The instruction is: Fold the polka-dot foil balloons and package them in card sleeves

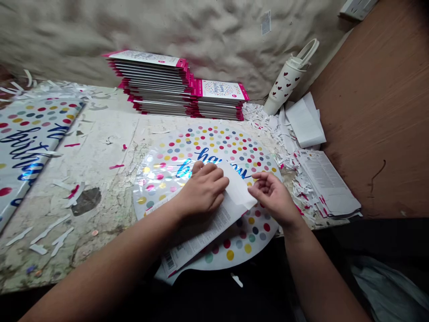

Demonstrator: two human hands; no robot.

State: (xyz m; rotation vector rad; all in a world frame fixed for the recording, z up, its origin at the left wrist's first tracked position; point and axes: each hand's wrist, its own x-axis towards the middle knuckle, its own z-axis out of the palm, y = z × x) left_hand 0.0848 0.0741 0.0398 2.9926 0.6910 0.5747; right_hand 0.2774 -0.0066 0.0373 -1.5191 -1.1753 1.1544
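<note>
A round foil balloon (214, 141), white with coloured dots and blue lettering, lies flat and overhangs the table's front edge. On it rests a printed card sleeve (204, 235), tilted, with small text, a barcode and a blank white folded flap (236, 185). My left hand (206, 188) presses down on the card with curled fingers; what lies beneath the fingertips is hidden. At the flap's right corner is my right hand (273, 194), thumb and fingers apart, the thumb close to or touching the card's edge.
Stacks of pink-edged packages (157, 85) stand at the back. A white tumbler with hearts (284, 85) leans behind paper scraps (268, 129). Flat printed cards (330, 183) lie right, beside a brown panel (378, 125). Another dotted balloon sheet (36, 129) lies left, near loose white strips (50, 230).
</note>
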